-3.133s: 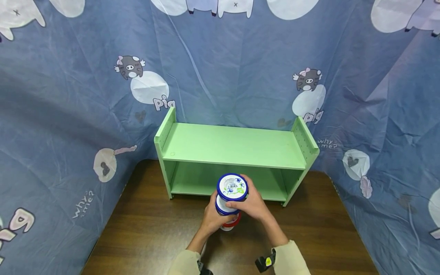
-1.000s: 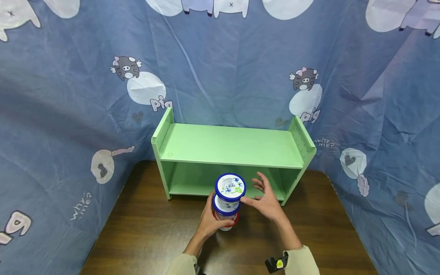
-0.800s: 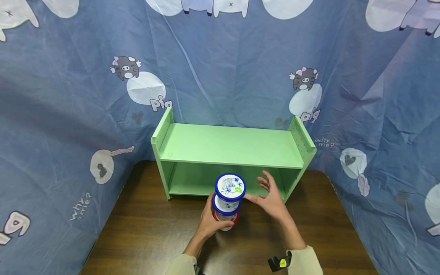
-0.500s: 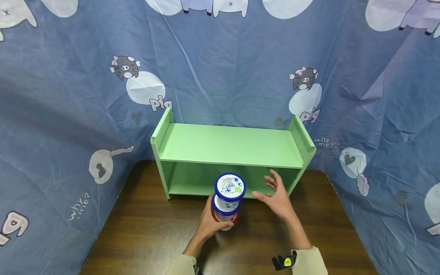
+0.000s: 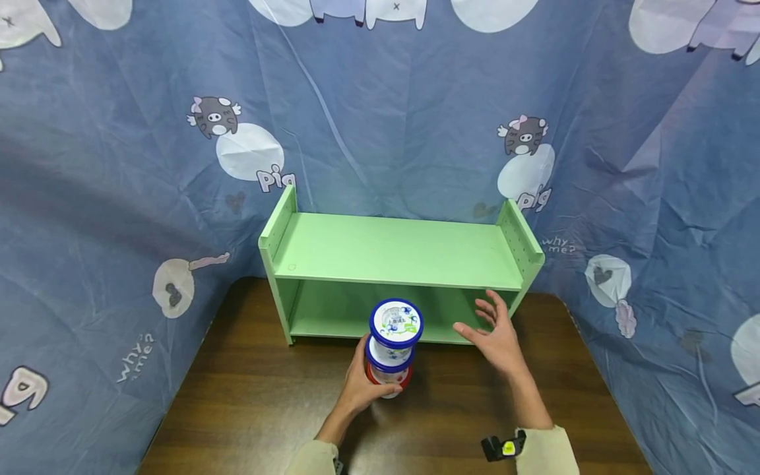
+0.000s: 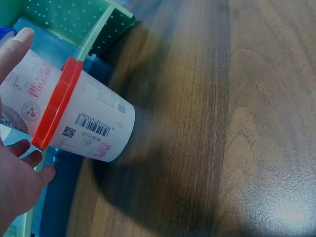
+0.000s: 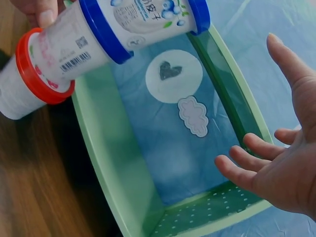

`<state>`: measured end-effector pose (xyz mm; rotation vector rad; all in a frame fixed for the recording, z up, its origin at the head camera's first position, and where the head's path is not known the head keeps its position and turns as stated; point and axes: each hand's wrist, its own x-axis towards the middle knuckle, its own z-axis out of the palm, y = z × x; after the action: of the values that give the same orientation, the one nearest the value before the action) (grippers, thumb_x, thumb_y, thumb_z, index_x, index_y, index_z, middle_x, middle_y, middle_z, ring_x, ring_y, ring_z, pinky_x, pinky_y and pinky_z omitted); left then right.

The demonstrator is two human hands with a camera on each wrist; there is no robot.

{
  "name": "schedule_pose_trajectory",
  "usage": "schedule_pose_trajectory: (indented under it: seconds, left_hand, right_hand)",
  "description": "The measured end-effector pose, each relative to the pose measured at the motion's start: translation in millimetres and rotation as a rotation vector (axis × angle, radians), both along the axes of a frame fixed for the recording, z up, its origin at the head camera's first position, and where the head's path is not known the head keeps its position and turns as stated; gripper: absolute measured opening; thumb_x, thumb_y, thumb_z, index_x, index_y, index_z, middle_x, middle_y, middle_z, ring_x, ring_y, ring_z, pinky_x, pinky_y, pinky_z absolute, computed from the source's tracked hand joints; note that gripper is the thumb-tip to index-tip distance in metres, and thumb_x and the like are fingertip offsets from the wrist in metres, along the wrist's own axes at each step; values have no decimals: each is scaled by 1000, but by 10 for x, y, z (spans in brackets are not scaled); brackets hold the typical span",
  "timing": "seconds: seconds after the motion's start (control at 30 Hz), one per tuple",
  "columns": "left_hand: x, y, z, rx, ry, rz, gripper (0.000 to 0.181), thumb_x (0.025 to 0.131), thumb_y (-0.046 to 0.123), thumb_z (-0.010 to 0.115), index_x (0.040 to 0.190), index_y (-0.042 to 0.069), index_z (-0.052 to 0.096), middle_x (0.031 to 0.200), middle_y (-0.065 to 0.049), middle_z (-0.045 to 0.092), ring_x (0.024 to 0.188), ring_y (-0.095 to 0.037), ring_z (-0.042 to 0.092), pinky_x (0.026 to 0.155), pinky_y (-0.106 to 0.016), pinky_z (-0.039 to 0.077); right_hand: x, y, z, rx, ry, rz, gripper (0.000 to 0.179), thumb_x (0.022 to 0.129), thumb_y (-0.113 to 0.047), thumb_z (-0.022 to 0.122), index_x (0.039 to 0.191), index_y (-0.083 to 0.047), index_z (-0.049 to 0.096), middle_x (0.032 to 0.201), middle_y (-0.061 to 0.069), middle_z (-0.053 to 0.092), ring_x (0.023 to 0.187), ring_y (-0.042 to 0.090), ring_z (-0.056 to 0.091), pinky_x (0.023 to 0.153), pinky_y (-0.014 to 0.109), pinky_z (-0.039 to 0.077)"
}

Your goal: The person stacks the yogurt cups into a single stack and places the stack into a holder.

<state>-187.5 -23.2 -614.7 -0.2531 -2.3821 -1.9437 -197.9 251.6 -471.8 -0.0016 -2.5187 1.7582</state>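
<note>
Three white lidded tubs stand in a stack. The top tub (image 5: pixel 396 321) has a blue lid printed with blueberries. Beneath it are the blue-lidded middle tub (image 5: pixel 388 353) and the red-lidded bottom tub (image 6: pixel 96 116). My left hand (image 5: pixel 358 386) curves round the stack from the left, its thumb across the front; in the left wrist view the thumb lies against the middle tub, while several fingertips show below the red lid. My right hand (image 5: pixel 499 340) is apart from the stack, off to its right, fingers spread and holding nothing; the right wrist view shows its palm.
A green two-tier shelf (image 5: pixel 394 251) stands behind the stack on the brown wooden table (image 5: pixel 255 396), with raised side panels at both ends. Blue printed cloth (image 5: pixel 386 132) hangs behind and at both sides.
Both hands were on the tubs about three seconds ago. My right hand has since let go of the top tub and moved right. My left hand and the stack have hardly moved in the last second.
</note>
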Motion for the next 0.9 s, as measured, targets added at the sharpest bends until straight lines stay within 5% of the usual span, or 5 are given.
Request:
schedule_pose_trajectory:
  seconds: [0.57, 0.7, 0.9]
  left_hand:
    - [1, 21, -79, 12, 20, 6, 127, 52, 20, 100, 157, 18, 27, 147, -14, 52, 133, -34, 51, 111, -54, 38]
    - [10, 18, -98, 10, 9, 5, 127, 53, 21, 100, 157, 19, 27, 148, -13, 51, 133, -33, 50, 112, -54, 38]
    - [14, 10, -138, 22, -6, 1, 125, 54, 17, 99, 157, 17, 27, 150, -14, 49, 136, -34, 47, 114, -55, 35]
  right_hand:
    - [11, 279, 48, 15, 13, -115, 96, 90, -23, 75, 160, -11, 11, 159, 19, 35, 146, 36, 37, 112, 55, 40]
    - [8, 345, 78, 6, -7, -164, 96, 90, -25, 75, 160, -13, 10, 159, 18, 34, 146, 34, 37, 108, 39, 44]
    - [-3, 434, 89, -1, -2, -259, 94, 88, -27, 77, 159, -14, 16, 158, 16, 37, 144, 32, 40, 83, 4, 42]
